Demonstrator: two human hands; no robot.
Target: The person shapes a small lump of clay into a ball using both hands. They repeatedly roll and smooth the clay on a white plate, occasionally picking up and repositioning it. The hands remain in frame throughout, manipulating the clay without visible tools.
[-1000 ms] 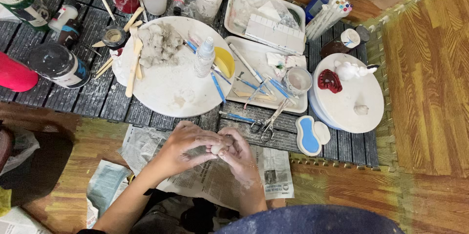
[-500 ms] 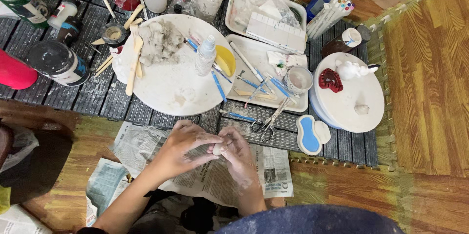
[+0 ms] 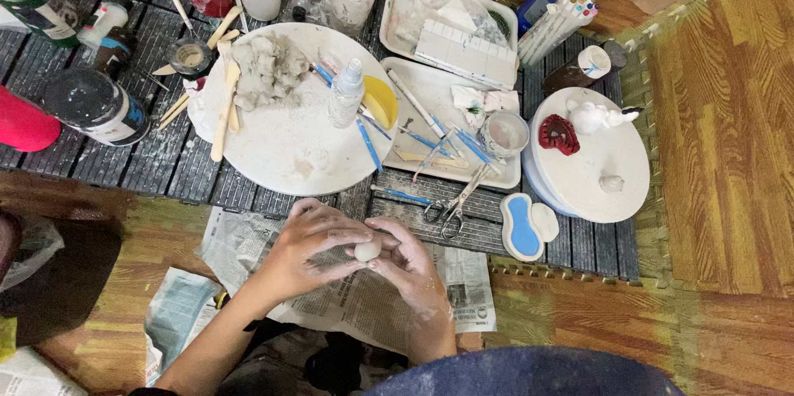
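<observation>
Both hands meet over a sheet of newspaper (image 3: 364, 301) near the bottom middle of the head view. My left hand (image 3: 310, 247) cups over a small pale ball of clay (image 3: 367, 248) from the left. My right hand (image 3: 411, 266) supports the ball from the right and below, its fingers dusted white. Only part of the ball shows between the fingers. Just beyond the hands lies a large round white board (image 3: 289, 127) with a grey lump of clay (image 3: 266, 71) and wooden modelling sticks (image 3: 223, 106).
A white tray (image 3: 451, 127) holds blue-handled tools and a small cup. Scissors (image 3: 451, 210) lie beside it. A round white turntable (image 3: 591, 160) at the right carries a red piece and white figures. Paint bottles and cups crowd the far left and top.
The hands have kept rolling the ball in place, with the fingers shifting slightly around it. The ball shows a little more between them now.
</observation>
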